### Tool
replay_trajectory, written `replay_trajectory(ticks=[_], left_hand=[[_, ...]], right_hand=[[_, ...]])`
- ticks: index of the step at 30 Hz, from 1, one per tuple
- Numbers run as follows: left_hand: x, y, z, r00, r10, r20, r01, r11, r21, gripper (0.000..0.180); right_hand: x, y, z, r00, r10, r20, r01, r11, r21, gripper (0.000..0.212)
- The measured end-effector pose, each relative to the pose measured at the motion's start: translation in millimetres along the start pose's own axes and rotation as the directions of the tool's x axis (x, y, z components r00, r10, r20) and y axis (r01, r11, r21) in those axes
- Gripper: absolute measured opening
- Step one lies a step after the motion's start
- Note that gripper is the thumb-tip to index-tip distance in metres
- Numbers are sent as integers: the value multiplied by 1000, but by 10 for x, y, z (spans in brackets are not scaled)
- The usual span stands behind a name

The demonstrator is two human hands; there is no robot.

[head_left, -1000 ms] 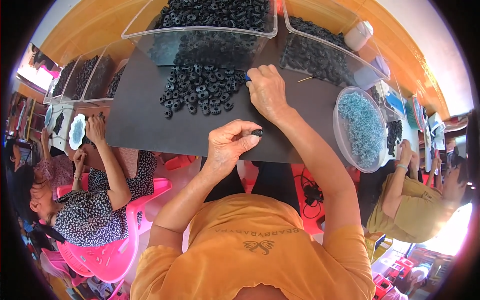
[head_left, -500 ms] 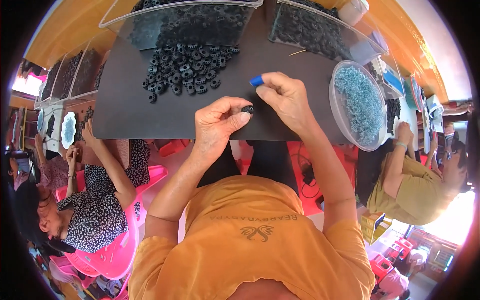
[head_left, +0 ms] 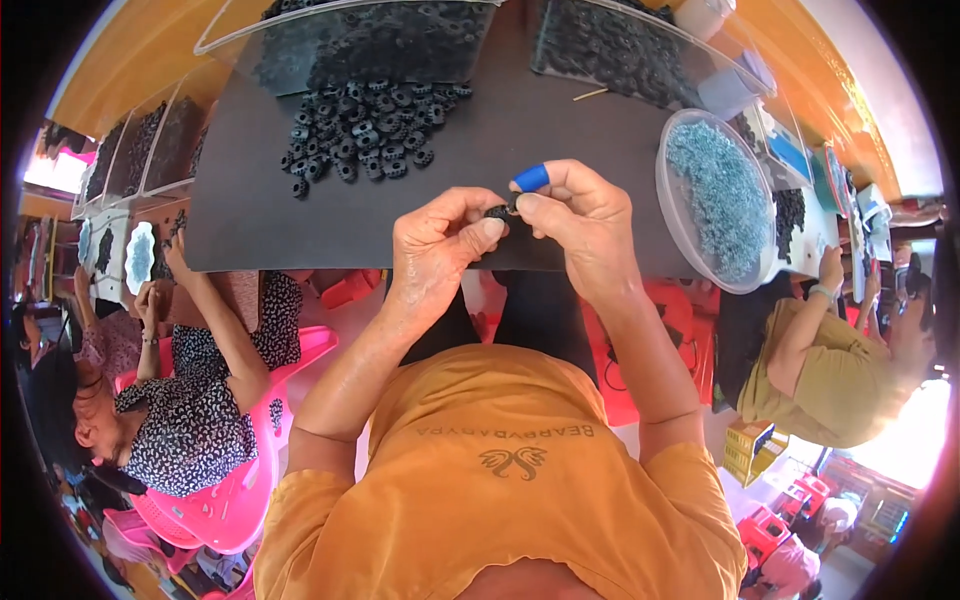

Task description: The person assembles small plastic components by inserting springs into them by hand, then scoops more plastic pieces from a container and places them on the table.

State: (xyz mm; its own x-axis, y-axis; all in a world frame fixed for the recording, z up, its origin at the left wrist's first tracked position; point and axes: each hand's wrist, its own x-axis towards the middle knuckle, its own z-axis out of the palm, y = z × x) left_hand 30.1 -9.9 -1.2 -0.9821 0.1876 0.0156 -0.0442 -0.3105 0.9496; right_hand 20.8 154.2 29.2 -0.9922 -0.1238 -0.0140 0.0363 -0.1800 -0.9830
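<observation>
Left hand [head_left: 440, 245] and right hand [head_left: 580, 225] both pinched shut on small black ring [head_left: 499, 212], held above tabletop [head_left: 240, 215] near edge. Loose ring pile [head_left: 365, 135] at 11 o'clock, bowl of blue bits [head_left: 722, 195] at 3. Risk: pinch slips, ring drops off edge into lap.

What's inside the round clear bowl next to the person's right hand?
The round clear bowl holds a heap of tiny pale blue bits. The bowl's bottom is covered by them.

The right hand [head_left: 580, 215] has left the pile of black rings [head_left: 370, 130] and joined the left hand [head_left: 440, 245] on one small black ring [head_left: 498, 212]
</observation>
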Motion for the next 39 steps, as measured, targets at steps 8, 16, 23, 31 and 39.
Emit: replay_trajectory(ticks=[8,16,23,31,39], left_hand=[[-15,4,55,1000,-1,-1,1,1000,-10,17],[-53,-8,84,1000,-10,1,10,1000,-26,18],[-84,-20,78,999,-35,-14,34,997,-71,17],[-95,-40,99,1000,27,-8,-27,997,72,12],[-63,-72,116,996,93,1,-91,977,193,12]], right_hand=[[-107,107,47,989,-119,-83,117,993,-31,14],[-161,147,104,979,-152,-134,160,986,47,10],[-219,131,62,979,-182,-92,172,979,-109,9],[-193,320,-38,938,-343,-50,306,887,-346,14],[-173,334,26,799,-601,16,510,664,-546,19]])
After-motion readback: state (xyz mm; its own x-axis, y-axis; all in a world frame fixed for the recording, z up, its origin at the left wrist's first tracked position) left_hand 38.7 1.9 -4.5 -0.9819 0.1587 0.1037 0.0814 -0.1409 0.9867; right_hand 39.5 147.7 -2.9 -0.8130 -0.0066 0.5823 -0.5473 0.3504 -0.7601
